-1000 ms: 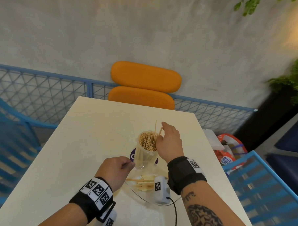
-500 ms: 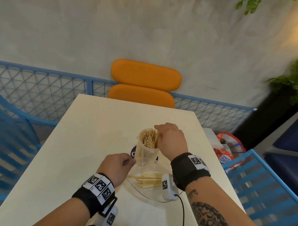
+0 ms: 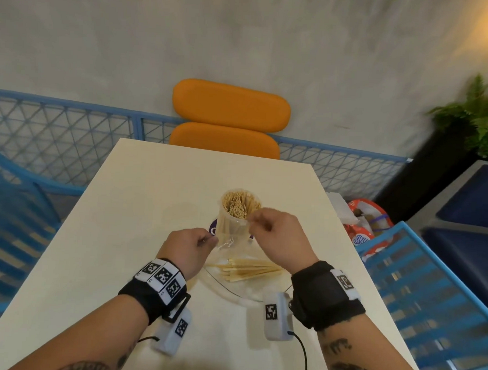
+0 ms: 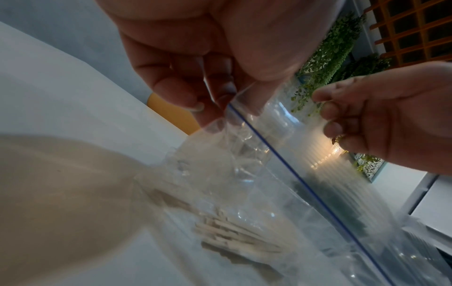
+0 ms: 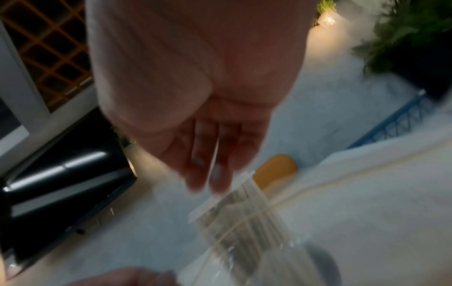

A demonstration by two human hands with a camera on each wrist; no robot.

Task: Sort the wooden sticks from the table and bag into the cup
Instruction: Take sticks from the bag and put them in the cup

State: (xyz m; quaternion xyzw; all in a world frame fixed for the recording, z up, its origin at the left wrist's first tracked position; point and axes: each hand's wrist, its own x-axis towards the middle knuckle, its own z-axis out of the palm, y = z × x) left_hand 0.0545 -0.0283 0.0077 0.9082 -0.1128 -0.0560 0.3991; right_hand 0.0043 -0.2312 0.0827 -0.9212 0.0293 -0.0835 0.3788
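Observation:
A clear plastic cup [image 3: 232, 226] packed with wooden sticks [image 3: 240, 205] stands mid-table. In front of it lies a clear zip bag [image 3: 229, 292] holding several more sticks [image 3: 247, 270]. My left hand [image 3: 211, 239] pinches the bag's top edge and lifts it; the left wrist view shows that pinch [image 4: 220, 100] at the blue zip line, above the bag [image 4: 244, 164] and its sticks [image 4: 234, 236]. My right hand [image 3: 252, 220] hovers at the cup's near rim with loosely curled fingers and nothing visible in it [image 4: 325, 116]. The blurred right wrist view shows my right hand [image 5: 210, 174] above the cup [image 5: 244, 212].
The cream table [image 3: 153, 195] has an orange chair [image 3: 229, 106] at its far end and blue slatted chairs at left [image 3: 12, 202] and right [image 3: 428, 290]. Colourful bags [image 3: 361, 223] sit on the floor at right. A purple disc [image 3: 213, 229] lies under the cup.
My right hand came away from the cup's top toward me, now beside the near rim. The sticks it held upright a second ago are down in the cup. My left hand kept its pinch.

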